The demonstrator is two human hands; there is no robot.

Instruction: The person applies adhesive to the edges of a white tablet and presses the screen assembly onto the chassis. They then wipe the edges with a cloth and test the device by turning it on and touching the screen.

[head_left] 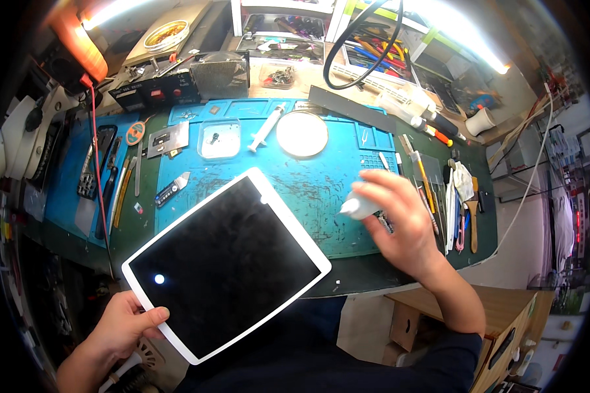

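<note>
My left hand [126, 319] grips the lower left edge of a white-framed tablet [226, 265], thumb on the front and fingers underneath. The tablet is tilted, its dark screen facing up with a round light reflection on it. Over the right part of the blue work mat [288, 196], my right hand [400, 223] is closed around a small white bottle [360, 207], its pointed nozzle aimed left toward the tablet. A gap separates the bottle from the tablet. Beyond the tablet lie a syringe [267, 129], a round white dish [301, 134] and a clear square tray [218, 139].
A utility knife [172, 190] lies left of the tablet. Brushes, tweezers and a wooden-handled brush [472, 223] line the right side. A grey bar [351, 110] and screwdrivers [432, 131] are at the back. A red cable [97, 150] hangs at left; a black cable loop [328, 65] hangs above.
</note>
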